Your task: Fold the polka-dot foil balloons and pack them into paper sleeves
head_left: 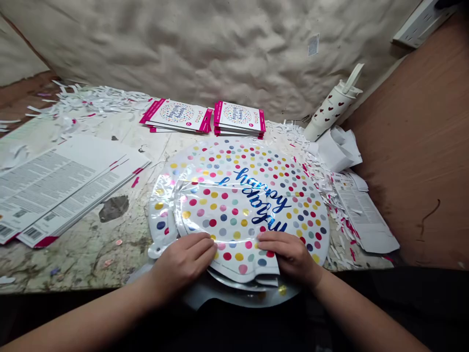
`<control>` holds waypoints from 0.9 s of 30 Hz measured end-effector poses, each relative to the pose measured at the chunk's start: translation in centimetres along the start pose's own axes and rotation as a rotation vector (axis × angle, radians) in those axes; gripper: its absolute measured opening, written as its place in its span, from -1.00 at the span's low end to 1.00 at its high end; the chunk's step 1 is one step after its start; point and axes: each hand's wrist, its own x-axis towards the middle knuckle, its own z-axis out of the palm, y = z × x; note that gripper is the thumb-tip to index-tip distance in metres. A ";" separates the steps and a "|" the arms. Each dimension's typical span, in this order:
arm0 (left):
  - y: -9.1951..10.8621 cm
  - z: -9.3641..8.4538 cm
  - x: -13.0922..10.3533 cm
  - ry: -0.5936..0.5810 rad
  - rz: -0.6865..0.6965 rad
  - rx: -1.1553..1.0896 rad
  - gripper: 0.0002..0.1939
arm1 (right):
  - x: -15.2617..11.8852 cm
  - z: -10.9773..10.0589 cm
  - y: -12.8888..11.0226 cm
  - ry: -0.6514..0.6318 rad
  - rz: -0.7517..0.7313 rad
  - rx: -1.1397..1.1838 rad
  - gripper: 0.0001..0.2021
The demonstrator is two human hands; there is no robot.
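A folded foil balloon [216, 215] with many-coloured dots lies on a stack of flat, round foil balloons [252, 156] with blue "happy" lettering. At its lower left edge, my left hand [186, 259] is closed on the folded balloon, fingers together. My right hand [293, 256] grips its right side, fingertips on the dotted foil and thumb out of sight. The balloons' near edges hang past the front of the table.
Two stacks of pink-edged packets [179, 116] stand behind the balloons. Printed cardboard sleeves [73, 181] lie at left on the table [128, 249]. A heart-patterned tumbler [330, 111], crumpled paper [339, 149], and paper strips [98, 100] are around the edges. A brown panel [414, 146] borders the right.
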 end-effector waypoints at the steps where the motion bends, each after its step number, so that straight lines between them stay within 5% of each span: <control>1: 0.0 -0.1 0.3 -0.032 -0.045 -0.039 -0.68 | 0.2 -0.1 -0.1 0.004 0.096 0.051 -0.79; 5: -1.4 -1.8 2.1 -0.298 -0.385 -0.205 -0.76 | 2.3 -0.4 0.0 0.103 0.651 0.271 -0.72; 7: -2.1 -2.7 3.2 -0.218 -0.506 -0.073 -0.76 | 3.7 -0.3 0.4 0.138 0.835 0.359 -0.70; 9: -2.1 -3.1 4.0 -0.005 -0.430 0.117 -0.69 | 4.8 0.0 1.0 0.146 0.927 0.401 -0.71; 11: -1.2 -2.5 4.2 0.084 -0.184 0.199 -0.66 | 5.5 0.2 1.5 0.139 0.963 0.400 -0.75; 13: 0.0 -1.0 4.0 -0.026 -0.022 0.201 -0.63 | 5.8 0.1 1.7 0.130 0.986 0.382 -0.79; 15: 0.9 0.7 3.6 -0.188 -0.090 0.210 -0.59 | 5.7 -0.2 1.3 0.130 1.000 0.355 -0.86; 17: 1.2 2.0 3.2 -0.312 -0.243 0.199 -0.49 | 5.4 -0.6 0.4 0.189 0.927 0.230 -0.78; 19: 1.1 2.7 2.9 -0.377 -0.320 0.159 -0.44 | 5.1 -0.5 -0.9 0.251 0.645 -0.077 -0.56; 23: 0.8 2.5 2.8 -0.393 -0.353 0.097 -0.44 | 4.4 1.2 -2.1 -0.037 -0.094 -0.670 -0.52; 27: 1.0 2.1 3.0 -0.398 -0.352 0.091 -0.44 | 4.2 1.9 -1.5 -0.151 -0.103 -0.932 -0.63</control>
